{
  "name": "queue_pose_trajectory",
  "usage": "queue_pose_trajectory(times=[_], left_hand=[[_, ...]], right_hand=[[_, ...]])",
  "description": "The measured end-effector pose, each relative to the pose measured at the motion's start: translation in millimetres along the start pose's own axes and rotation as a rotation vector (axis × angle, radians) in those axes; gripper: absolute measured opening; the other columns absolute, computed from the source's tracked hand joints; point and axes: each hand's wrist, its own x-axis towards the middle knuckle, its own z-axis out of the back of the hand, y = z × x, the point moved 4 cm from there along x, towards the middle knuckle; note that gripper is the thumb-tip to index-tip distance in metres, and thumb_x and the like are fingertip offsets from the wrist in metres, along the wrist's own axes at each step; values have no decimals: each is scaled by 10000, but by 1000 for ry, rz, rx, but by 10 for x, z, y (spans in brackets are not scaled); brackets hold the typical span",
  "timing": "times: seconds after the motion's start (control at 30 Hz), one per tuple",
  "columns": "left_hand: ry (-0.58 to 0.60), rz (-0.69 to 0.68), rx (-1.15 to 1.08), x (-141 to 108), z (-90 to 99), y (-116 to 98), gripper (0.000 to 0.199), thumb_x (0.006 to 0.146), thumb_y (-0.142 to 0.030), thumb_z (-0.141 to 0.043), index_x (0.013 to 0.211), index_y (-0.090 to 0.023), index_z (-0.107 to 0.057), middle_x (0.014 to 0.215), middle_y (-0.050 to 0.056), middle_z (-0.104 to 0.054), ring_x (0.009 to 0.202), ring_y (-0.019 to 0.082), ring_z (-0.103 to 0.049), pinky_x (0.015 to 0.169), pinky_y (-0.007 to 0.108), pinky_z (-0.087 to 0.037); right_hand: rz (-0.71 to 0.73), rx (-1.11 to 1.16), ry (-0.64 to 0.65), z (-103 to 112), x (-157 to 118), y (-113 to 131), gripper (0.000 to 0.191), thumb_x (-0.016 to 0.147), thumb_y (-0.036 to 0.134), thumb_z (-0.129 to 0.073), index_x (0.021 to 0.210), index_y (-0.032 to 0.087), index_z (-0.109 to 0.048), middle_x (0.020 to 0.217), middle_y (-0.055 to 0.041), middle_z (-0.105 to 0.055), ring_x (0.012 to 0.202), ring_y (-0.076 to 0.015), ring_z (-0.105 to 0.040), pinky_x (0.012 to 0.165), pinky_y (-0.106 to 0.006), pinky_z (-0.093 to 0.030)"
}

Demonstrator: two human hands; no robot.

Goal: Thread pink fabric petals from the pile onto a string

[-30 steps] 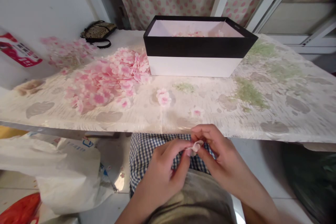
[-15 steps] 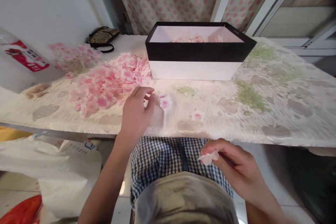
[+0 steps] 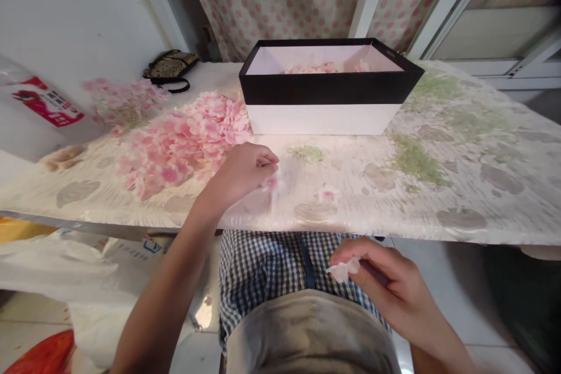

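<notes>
Right hand point(image 3: 391, 286) pinches a ruffled pale flower point(image 3: 344, 270); left hand point(image 3: 245, 170) curls near a pink-centred blossom point(image 3: 271, 183), its grip unclear

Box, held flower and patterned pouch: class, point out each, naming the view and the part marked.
Box point(image 3: 322, 121), head view: white lower front.
Held flower point(image 3: 344, 271), head view: pale petals.
Patterned pouch point(image 3: 172, 66), head view: patterned face.
</notes>
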Motion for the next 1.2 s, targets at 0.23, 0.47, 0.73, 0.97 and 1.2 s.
queue_pose_trajectory(times=[0.23,0.47,0.73,0.97,1.2], left_hand=[[-237,9,-238,-396,36,20,88,808,-221,-666,868,-180,-715,848,43,-770,781,183,-731,734,257,-574],[-13,-78,-527,-899,-213,-400,90,845,-235,-677,852,-223,-765,654,2,-746,510,142,-688,464,202,-558],[124,-414,-252,-1106,-262,-688,135,908,-257,-608,936,-266,-740,722,0,-768,568,141,-707,523,201,-545],[151,-428,-361,-1122,-349,-714,75,891,-179,-616,892,-217,-680,587,-22,-711,492,114,-655,520,202,-514],[172,-470,-309,-1142,-443,-691,99,882,-158,-597,858,-223,-668,613,-14,-701,516,117,-632,526,219,-500]], right_hand=[[70,2,-29,-3,13,67,196,886,117,-600,968,283,-667,873,23,-710,797,-118,-679,694,-182,-546],[211,38,-21,93,131,333,250,869,57,-583,994,258,-664,850,-8,-726,765,-163,-701,654,-264,-589],[312,2,125,164,215,451,362,807,-40,-526,931,251,-701,1014,-22,-650,845,-150,-666,712,-277,-561],[327,67,159,156,155,418,441,780,-67,-502,985,270,-699,1056,-14,-662,895,-150,-670,751,-259,-567],[303,-12,184,145,139,401,365,803,-70,-500,929,231,-663,985,-16,-649,839,-133,-661,696,-236,-546]])
